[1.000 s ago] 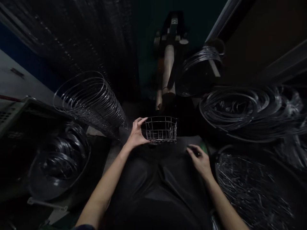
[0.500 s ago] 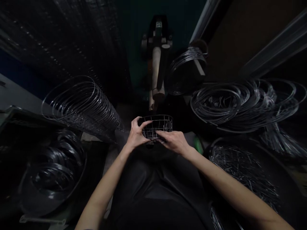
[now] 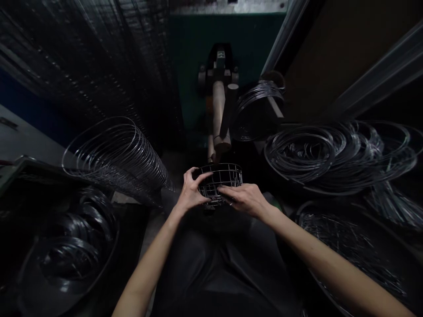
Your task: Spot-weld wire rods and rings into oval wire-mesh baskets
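Note:
A small round wire basket (image 3: 224, 174) sits just in front of me, under the tip of a machine's long arm (image 3: 218, 119). My left hand (image 3: 192, 193) grips the basket's left side, thumb and fingers wrapped on its wires. My right hand (image 3: 245, 199) lies against the basket's near wall, its fingers pressed on the wires; whether it holds a small piece there I cannot make out.
A long stack of wire rings (image 3: 115, 154) lies to the left. Coiled wire hoops (image 3: 333, 154) pile up on the right, with a tub of short wire pieces (image 3: 346, 242) below them. A dark tub of rings (image 3: 66, 251) stands at lower left.
My right hand came up from my right lap to the basket's near wall. My left hand kept its hold on the basket. The view tilted up slightly.

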### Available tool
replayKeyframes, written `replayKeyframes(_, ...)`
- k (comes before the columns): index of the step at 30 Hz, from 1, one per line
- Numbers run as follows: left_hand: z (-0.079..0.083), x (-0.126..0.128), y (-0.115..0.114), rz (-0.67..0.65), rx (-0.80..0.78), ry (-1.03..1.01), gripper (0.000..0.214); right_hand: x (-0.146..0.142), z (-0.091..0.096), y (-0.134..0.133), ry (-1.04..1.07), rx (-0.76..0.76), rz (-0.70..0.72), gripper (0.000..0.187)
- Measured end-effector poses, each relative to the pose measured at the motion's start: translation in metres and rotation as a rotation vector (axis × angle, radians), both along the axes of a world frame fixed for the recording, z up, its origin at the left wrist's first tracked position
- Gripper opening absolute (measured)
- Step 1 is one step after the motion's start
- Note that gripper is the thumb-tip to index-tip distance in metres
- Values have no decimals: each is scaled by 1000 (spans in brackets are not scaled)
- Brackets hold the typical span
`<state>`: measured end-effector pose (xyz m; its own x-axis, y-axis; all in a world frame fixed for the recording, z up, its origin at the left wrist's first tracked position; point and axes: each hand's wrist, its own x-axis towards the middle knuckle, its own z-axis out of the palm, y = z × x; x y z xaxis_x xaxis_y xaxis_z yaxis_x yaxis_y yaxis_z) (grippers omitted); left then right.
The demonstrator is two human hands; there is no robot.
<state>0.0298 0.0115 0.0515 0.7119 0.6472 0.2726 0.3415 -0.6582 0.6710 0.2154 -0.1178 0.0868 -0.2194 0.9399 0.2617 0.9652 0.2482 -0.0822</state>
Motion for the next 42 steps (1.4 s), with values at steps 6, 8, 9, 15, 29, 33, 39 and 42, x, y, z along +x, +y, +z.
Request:
replayKeyframes(6,1,4,8,14,-29,-10,83,7,5,13,34,-57,1,35)
replayKeyframes(8,2,5,11,24,-31,-13,83,8,7,17,21,-66,5,36)
replayKeyframes(9,3,5,12,28,-37,-14,83,8,7,19,15,-68,9,37)
replayKeyframes(15,2,5,18,38,-71,-12,83,9,8,28,-14,-86,-17,35)
replayKeyframes(29,11,11,33,51,-130,32,86,7,12,34,39,-107,-145,31)
replayKeyframes(33,14,20,47,63,-133,30,87,10,5,43,77,-9,-199,27)
replayKeyframes(39,9,23,52,74,-80,-9,86,9,0,33,166,125,-351,24)
replayKeyframes(42,9,28,62,95,-124,3,85,12,2,43,185,108,-409,23)
